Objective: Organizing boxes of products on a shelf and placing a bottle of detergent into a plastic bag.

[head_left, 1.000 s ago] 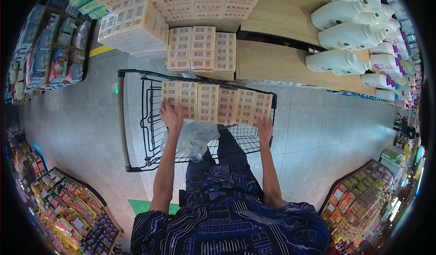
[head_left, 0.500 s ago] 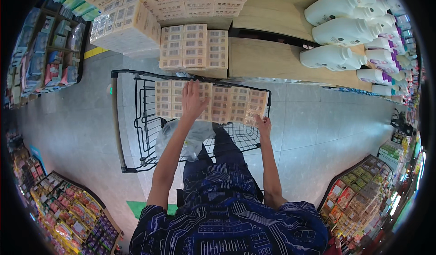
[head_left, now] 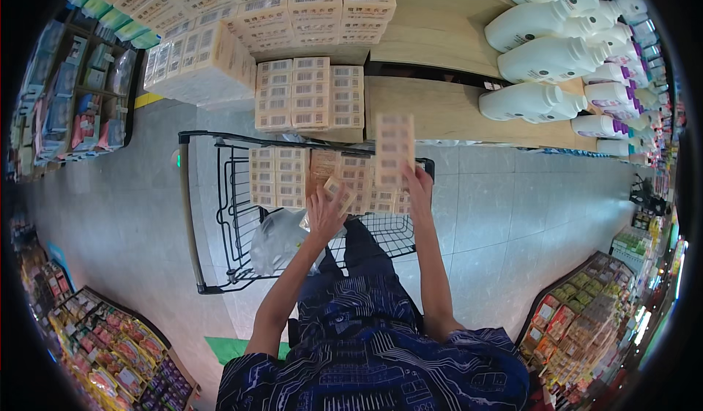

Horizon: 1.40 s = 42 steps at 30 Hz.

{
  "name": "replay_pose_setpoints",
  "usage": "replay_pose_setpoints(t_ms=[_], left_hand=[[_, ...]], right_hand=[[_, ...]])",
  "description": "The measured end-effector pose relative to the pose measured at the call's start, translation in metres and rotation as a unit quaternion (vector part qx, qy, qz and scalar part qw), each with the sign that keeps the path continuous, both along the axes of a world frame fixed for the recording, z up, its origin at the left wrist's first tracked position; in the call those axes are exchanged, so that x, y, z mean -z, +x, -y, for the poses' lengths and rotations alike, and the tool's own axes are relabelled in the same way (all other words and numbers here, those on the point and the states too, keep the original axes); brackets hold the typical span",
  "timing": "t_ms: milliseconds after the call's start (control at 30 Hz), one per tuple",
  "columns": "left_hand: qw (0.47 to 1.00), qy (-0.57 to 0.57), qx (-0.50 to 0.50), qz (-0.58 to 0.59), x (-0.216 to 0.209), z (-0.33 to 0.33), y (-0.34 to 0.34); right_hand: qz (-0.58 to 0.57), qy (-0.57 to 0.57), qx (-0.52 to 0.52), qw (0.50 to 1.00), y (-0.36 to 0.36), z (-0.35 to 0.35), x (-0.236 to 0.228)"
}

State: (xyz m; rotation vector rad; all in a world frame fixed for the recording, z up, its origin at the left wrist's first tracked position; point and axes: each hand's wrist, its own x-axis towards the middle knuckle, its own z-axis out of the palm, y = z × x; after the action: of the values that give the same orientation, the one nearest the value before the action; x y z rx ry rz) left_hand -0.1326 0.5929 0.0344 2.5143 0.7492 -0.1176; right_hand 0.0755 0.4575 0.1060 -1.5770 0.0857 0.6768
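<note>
Right hand (head_left: 418, 185) closed on the lower end of a raised pack (head_left: 395, 144), held at the cart's right end. Left hand (head_left: 326, 215) gripping a tilted pack (head_left: 340, 192). Around both: packed row (head_left: 278, 177) in the cart (head_left: 186, 213); clear bag (head_left: 280, 241) nearer the person. Beyond: shelf (head_left: 439, 107) bearing stacked packs (head_left: 310, 92) and white bottles (head_left: 545, 60).

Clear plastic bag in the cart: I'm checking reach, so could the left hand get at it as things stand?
Probably yes: the left hand is near the plastic bag in this view, with nothing visibly between them, though the hand seems to hold a tilted pack.
</note>
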Motion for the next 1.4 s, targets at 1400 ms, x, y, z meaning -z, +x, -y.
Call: replay_pose_setpoints(t_ms=[1400], left_hand=[[0.972, 0.183, -0.065, 0.132, -0.012, -0.126, 0.023]], right_hand=[[0.202, -0.356, -0.077, 0.909, -0.055, 0.117, 0.173]])
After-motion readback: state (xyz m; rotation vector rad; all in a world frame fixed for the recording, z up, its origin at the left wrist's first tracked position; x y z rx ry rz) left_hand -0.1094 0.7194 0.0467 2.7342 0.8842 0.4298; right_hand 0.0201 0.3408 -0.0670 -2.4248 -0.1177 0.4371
